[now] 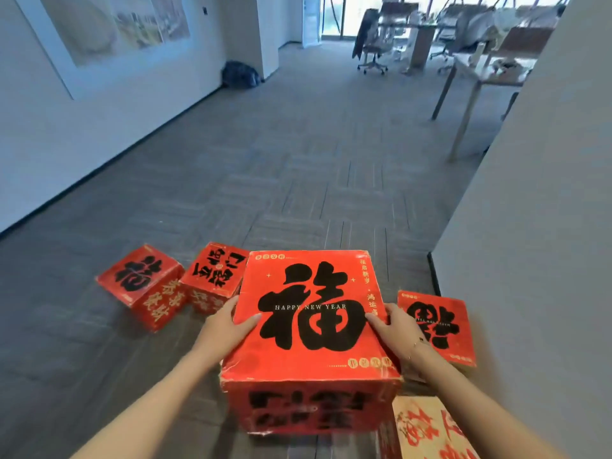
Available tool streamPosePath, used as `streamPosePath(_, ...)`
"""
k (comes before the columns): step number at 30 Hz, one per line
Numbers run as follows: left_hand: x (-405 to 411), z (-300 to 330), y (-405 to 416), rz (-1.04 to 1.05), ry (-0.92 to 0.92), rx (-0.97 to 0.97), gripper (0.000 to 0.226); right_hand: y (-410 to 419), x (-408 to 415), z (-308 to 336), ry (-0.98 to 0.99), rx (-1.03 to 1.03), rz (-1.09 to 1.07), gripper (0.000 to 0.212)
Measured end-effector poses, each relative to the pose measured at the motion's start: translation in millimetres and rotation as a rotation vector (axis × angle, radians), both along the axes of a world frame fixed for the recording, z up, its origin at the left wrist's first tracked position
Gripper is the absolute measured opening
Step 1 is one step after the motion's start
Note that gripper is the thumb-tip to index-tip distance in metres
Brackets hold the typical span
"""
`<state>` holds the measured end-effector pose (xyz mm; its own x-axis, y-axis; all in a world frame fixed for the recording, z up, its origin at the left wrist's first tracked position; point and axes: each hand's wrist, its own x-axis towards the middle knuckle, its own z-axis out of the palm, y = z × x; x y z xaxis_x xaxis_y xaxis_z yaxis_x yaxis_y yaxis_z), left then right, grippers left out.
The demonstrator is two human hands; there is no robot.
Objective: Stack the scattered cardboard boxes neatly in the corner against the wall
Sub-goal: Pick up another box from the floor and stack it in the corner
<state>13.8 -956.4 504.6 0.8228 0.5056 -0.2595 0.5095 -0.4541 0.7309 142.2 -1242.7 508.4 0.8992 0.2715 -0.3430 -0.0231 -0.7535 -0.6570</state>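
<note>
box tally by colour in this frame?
Red boxes with black characters: 4 — the large held box, the far-left box, the box beside it, the box by the wall.
Cream box with red characters: 1.
Total: 5.

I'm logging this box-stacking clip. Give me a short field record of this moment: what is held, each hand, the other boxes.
held: large red cardboard box with black character, gripped at both sides
left hand: on box's left edge, thumb on top
right hand: on box's right edge
left of it: two smaller red boxes on grey carpet
right of it: red box near the wall; cream box with red print
</note>
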Motion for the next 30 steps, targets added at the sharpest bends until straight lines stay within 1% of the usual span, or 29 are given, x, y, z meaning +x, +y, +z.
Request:
streamPosePath(3,-5.0,55.9,16.8,0.007,-0.056,0.046,0.052,16.8,-0.4,57.1,-0.043,0.04,0.029,0.045)
streamPosePath(7,-17.5,111.8,30.7,0.016,-0.101,0.125,0.051,37.2,-3.8,114.5,-0.075,0.067,0.08,0.044)
streamPosePath(9,-30.3,136.6,37.0,0.037,-0.118,0.147,0.05,48.3,-6.8,137.8,-0.095,0.083,0.11,0.044)
streamPosePath(13,-57.3,176.4,53.5,0.09,-0.116,0.199,0.054,75.1,-9.5,177.3,-0.099,0.086,0.198,0.043)
streamPosePath(16,-84.9,200.4,61.4,0.167,-0.128,0.191,0.05,98.3,-15.3,202.6,-0.116,0.083,0.286,0.045)
streamPosePath(20,-133.4,230.0,62.3,0.279,-0.137,0.198,0.044,132.8,-31.4,230.4,-0.2,0.093,0.41,0.049)
streamPosePath(23,-179.4,247.4,58.9,0.37,-0.15,0.219,0.036,160.2,-52.2,250.3,-0.229,0.125,0.53,0.055)
streamPosePath(25,-214.2,252.7,55.4,0.457,-0.156,0.227,0.039,179.7,-69.2,258.0,-0.233,0.155,0.614,0.06)
streamPosePath(27,-254.6,253.7,49.7,0.562,-0.16,0.228,0.041,200.7,-93.4,262.3,-0.236,0.189,0.713,0.06)
streamPosePath(30,-319.7,256.3,35.3,0.709,-0.161,0.242,0.037,231.0,-141.8,268.8,-0.215,0.228,0.873,0.058)
